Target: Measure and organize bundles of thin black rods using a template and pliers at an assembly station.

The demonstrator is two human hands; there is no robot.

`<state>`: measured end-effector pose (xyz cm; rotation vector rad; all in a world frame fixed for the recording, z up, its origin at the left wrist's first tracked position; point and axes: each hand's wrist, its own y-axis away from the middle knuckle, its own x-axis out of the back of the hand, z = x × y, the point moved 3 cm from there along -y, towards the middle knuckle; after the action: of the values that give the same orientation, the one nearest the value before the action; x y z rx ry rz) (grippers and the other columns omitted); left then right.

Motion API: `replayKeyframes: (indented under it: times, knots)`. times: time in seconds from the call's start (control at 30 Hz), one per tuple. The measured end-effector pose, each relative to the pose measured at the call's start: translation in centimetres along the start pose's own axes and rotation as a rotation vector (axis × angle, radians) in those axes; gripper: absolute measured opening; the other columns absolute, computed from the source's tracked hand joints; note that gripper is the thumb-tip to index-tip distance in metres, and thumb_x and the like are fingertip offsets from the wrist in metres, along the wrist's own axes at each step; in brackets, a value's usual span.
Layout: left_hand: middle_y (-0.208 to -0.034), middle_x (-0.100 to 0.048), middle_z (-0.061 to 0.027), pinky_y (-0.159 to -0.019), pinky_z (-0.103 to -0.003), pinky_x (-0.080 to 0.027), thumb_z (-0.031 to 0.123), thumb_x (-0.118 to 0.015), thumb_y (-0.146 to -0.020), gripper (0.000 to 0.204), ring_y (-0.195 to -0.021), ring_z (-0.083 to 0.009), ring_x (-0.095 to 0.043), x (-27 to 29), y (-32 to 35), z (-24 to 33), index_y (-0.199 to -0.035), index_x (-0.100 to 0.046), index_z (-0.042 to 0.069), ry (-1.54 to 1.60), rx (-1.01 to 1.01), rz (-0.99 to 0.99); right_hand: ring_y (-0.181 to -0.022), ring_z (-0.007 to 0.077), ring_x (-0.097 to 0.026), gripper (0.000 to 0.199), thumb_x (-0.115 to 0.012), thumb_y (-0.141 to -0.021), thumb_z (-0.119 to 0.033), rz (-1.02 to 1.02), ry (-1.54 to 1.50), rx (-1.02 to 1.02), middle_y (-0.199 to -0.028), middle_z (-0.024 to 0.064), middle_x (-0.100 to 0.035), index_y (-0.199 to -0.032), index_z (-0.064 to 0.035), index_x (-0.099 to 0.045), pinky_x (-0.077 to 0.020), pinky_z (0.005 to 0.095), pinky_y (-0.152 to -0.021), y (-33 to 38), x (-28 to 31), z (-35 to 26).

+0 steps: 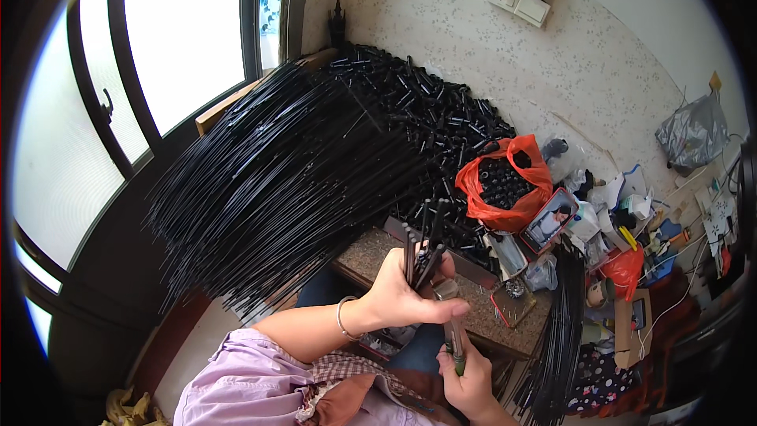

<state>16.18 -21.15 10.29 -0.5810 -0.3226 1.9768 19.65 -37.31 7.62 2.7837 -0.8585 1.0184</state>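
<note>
The left hand (406, 293) was closed around a small bunch of thin black rods (424, 248), its grip pressed tight about their lower ends so that the capped tips fanned upward above the knuckles. A silver bangle (341, 318) circled that wrist. Just below, the right hand (471, 379) was wrapped round the green handle of a slim tool (453, 339) — its grip shut firmly, the tool's shaft pointing up toward the base of the bunch, though I could not tell whether it touched the rods.

Under both hands ran a speckled stone surface (371, 256). To the left a great sheaf of long black rods (276, 181) spread out like a fan toward the window (158, 47). Behind it, against the patterned wall, lay a heap of short black caps (441, 122), and near it an orange plastic bag (512, 189) stood open, filled with more of them. Beside the bag a phone (550, 219) in a red case leaned — its screen lit. Farther right, the surface was crowded with small clutter. Another bundle of black rods (560, 331) hung down past the edge, just to the right of the right hand.
</note>
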Motion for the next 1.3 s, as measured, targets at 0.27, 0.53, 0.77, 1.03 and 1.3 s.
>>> replayKeyframes:
  times: [0.27, 0.53, 0.77, 1.03, 1.3]
  knots:
    - [-0.055, -0.04, 0.0057, -0.045, -0.015, -0.027, 0.012, -0.065, -0.06, 0.025, -0.049, -0.0015, -0.034, -0.1, -0.5, -0.8, -0.077, -0.05, 0.003, -0.136, 0.05, -0.038, -0.045, 0.0074, -0.046, 0.01, -0.046, -0.075, -0.007, -0.082, -0.245, -0.153, -0.057, 0.0028, -0.05, -0.079, 0.0018, -0.045, -0.0385, 0.0191, -0.043, -0.2, 0.3, 1.6]
    - [-0.057, -0.044, 0.0032, -0.047, -0.018, -0.031, 0.008, -0.061, -0.064, 0.015, -0.053, -0.0036, -0.039, 0.1, 0.0, -1.5, -0.069, -0.048, 0.003, -0.023, 0.153, -0.092, -0.077, 0.0294, -0.047, 0.039, -0.052, -0.069, -0.035, 0.185, 0.598, -0.234, -0.08, 0.0138, -0.046, -0.082, 0.0015, -0.048, -0.0388, 0.0356, -0.065, -1.2, 4.9, 10.1]
    - [-0.05, -0.046, -0.008, -0.044, -0.023, -0.038, 0.015, -0.06, -0.062, 0.024, -0.042, -0.0128, -0.043, 1.4, -1.7, 0.1, -0.058, -0.039, 0.004, 0.342, 0.047, -0.162, -0.081, 0.027, -0.043, 0.04, -0.055, -0.066, -0.033, 0.314, 0.83, -0.176, -0.081, 0.011, -0.043, -0.085, 0.0004, -0.046, -0.0377, 0.0355, -0.067, -0.1, 5.4, 13.9]
    - [-0.051, -0.031, 0.0009, -0.068, -0.031, -0.041, 0.026, -0.047, -0.077, 0.026, -0.047, -0.009, -0.037, 4.7, -2.6, 0.5, -0.064, -0.032, 0.009, 1.152, -0.212, 0.2, -0.084, 0.0221, -0.044, 0.049, -0.054, -0.067, -0.029, 0.252, 0.013, 0.116, -0.091, 0.0086, -0.044, -0.106, -0.0037, -0.038, -0.0371, 0.0321, -0.075, -0.7, 7.3, 13.1]
    - [-0.092, -0.051, -0.0094, -0.081, -0.036, -0.034, 0.029, -0.049, -0.067, 0.036, -0.091, -0.0245, -0.044, -0.4, 9.4, -17.7, -0.091, -0.048, 0.003, 1.099, 0.991, 0.388, -0.046, 0.0049, -0.022, 0.037, -0.036, -0.077, -0.041, 1.026, -0.946, 0.577, -0.054, -0.0015, -0.028, -0.088, -0.0059, -0.041, -0.0204, 0.017, -0.04, 1.0, 14.1, 2.7]
